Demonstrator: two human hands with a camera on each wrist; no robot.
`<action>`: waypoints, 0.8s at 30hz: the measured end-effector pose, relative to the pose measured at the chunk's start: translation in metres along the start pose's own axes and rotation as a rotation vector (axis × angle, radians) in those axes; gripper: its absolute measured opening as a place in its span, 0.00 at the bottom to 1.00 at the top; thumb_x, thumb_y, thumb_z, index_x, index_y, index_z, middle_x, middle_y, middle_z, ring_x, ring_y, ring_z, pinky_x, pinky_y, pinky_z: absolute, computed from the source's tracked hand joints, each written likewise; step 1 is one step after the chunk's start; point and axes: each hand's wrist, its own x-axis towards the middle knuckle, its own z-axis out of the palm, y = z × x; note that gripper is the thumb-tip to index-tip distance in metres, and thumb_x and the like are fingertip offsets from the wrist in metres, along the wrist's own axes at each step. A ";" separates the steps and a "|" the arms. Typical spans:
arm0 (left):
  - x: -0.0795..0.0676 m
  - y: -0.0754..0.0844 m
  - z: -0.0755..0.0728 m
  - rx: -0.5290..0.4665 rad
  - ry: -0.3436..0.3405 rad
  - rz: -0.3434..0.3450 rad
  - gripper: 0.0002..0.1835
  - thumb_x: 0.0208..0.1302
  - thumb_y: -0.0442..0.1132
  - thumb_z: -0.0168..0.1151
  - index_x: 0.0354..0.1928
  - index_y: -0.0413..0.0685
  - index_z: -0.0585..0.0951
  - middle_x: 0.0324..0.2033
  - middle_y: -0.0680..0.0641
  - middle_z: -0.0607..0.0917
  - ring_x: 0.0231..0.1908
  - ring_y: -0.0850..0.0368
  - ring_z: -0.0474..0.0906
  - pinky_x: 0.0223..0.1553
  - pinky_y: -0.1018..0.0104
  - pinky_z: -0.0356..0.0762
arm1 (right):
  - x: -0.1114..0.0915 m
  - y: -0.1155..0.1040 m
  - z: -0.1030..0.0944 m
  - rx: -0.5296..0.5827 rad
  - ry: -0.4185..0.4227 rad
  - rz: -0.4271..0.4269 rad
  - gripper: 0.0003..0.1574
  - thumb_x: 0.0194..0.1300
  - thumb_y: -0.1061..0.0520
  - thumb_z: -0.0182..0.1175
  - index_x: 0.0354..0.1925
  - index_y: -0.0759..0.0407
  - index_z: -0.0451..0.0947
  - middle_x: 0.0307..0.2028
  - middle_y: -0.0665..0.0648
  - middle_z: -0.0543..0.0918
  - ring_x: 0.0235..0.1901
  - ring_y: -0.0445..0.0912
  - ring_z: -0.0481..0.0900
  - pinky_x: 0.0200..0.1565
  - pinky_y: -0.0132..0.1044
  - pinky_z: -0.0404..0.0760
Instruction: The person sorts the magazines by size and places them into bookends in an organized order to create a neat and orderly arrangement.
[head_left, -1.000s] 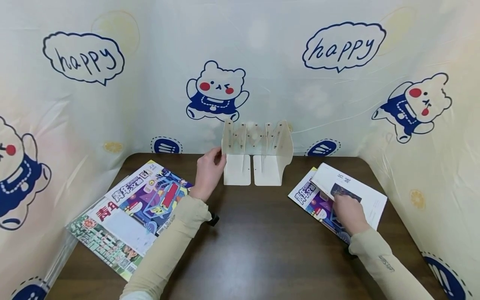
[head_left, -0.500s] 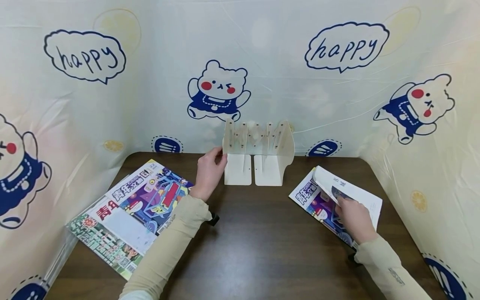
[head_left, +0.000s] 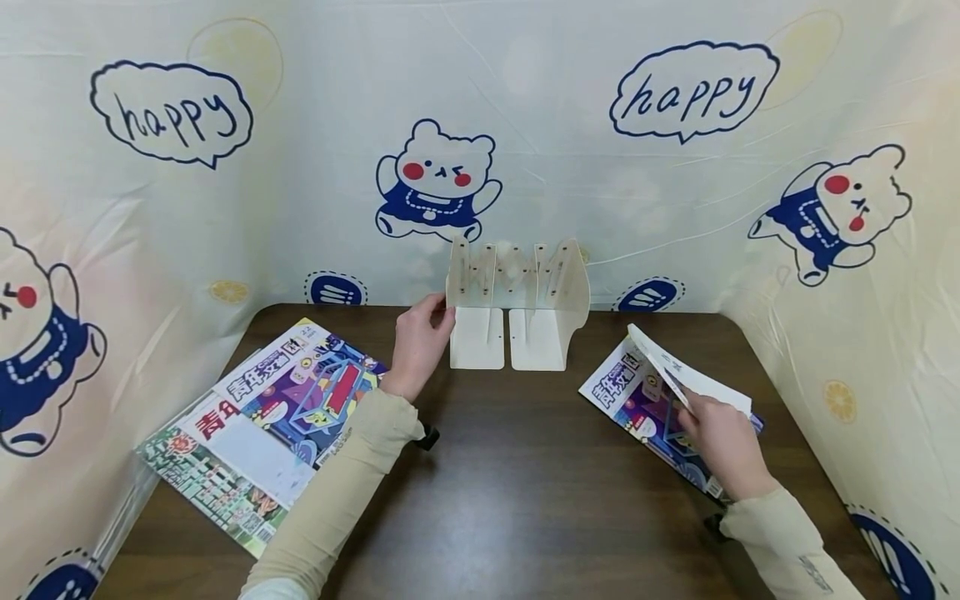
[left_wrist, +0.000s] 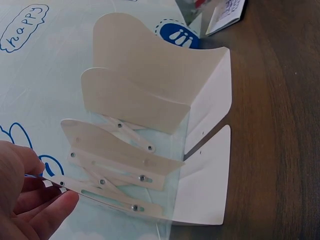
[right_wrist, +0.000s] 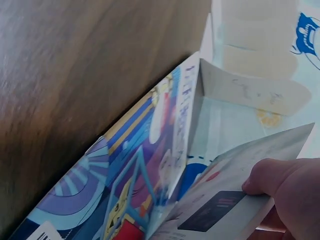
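Observation:
My left hand pinches the left end panel of a white expandable bookend at the back middle of the table. In the left wrist view, thumb and fingers grip the edge of that panel, near the riveted crossbars. On the right, my right hand holds a white-covered book, tilted up over a colourful magazine. The right wrist view has the thumb on the book's cover beside a dark printed picture; the other fingers are partly hidden behind it.
Several overlapping magazines lie at the left, partly covered by my left sleeve. The dark wooden table ends at a pale printed curtain behind the bookend.
The white book has tilted up more steeply, baring more of the magazine below. My right hand has shifted slightly right and toward me. My left hand stays on the bookend.

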 end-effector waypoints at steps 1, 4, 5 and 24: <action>0.000 0.000 0.000 -0.001 0.000 0.000 0.17 0.77 0.40 0.61 0.61 0.39 0.82 0.53 0.37 0.87 0.49 0.45 0.86 0.54 0.51 0.86 | 0.000 -0.001 -0.001 0.011 0.003 0.006 0.06 0.65 0.66 0.66 0.31 0.62 0.79 0.22 0.56 0.79 0.19 0.49 0.70 0.21 0.42 0.68; 0.002 0.000 0.000 -0.003 -0.001 -0.003 0.17 0.77 0.40 0.61 0.62 0.40 0.82 0.53 0.37 0.87 0.49 0.45 0.86 0.53 0.50 0.86 | -0.001 -0.003 -0.005 0.037 0.022 0.022 0.04 0.66 0.65 0.66 0.34 0.62 0.80 0.22 0.55 0.80 0.18 0.47 0.69 0.21 0.39 0.66; 0.002 0.000 0.000 -0.002 -0.002 -0.005 0.17 0.77 0.40 0.61 0.62 0.40 0.82 0.53 0.37 0.88 0.49 0.45 0.86 0.54 0.51 0.86 | -0.001 -0.004 -0.007 0.048 0.031 0.024 0.04 0.67 0.65 0.66 0.34 0.62 0.80 0.22 0.55 0.79 0.18 0.46 0.68 0.21 0.38 0.65; -0.001 0.000 0.001 -0.007 -0.007 -0.021 0.19 0.77 0.41 0.62 0.63 0.40 0.82 0.54 0.39 0.87 0.50 0.44 0.86 0.53 0.51 0.85 | -0.008 -0.031 -0.026 0.196 0.347 0.009 0.09 0.63 0.69 0.66 0.43 0.66 0.87 0.35 0.67 0.89 0.25 0.56 0.84 0.28 0.52 0.84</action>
